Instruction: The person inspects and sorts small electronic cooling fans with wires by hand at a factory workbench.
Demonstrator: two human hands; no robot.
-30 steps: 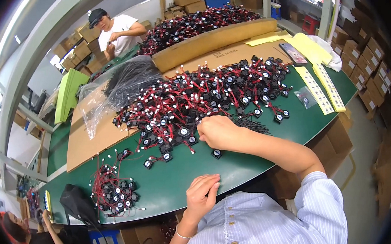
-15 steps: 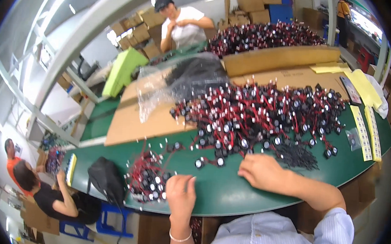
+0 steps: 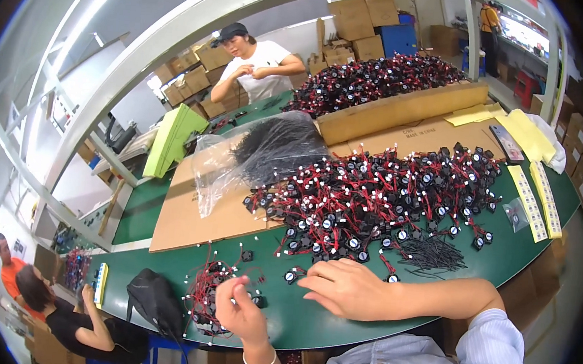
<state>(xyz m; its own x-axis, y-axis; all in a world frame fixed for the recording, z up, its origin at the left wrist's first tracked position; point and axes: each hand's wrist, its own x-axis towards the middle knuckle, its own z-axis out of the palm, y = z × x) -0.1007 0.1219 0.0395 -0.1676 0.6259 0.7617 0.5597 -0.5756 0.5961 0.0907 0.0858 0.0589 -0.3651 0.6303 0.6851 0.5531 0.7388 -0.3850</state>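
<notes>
My right hand point(image 3: 348, 289) reaches leftward over the green table, fingers stretched out, their tips beside a small black fan point(image 3: 291, 276) with a round pale label. My left hand point(image 3: 242, 312) is curled with thumb and forefinger drawn together, over the near edge of a smaller heap of wired fans point(image 3: 204, 291). Blurred red wire and a dark part show just behind its fingertips; whether it grips them is unclear. Beyond my hands spreads a large heap of black fans point(image 3: 372, 194) with red wires and white plugs. Thin black strips point(image 3: 435, 253), perhaps cable ties, lie right of my right hand.
A clear plastic bag of black strips point(image 3: 273, 147) rests on flat cardboard point(image 3: 174, 221). A black bag point(image 3: 155, 301) sits at left. Yellow sticker strips point(image 3: 528, 202) and a phone point(image 3: 506, 143) lie at right. Across the table, a person point(image 3: 262, 68) works by another fan heap point(image 3: 379, 83).
My right hand has moved left, its fingers opening out toward the single fan. My left hand has shifted left over the small heap. The whole view has tilted slightly.
</notes>
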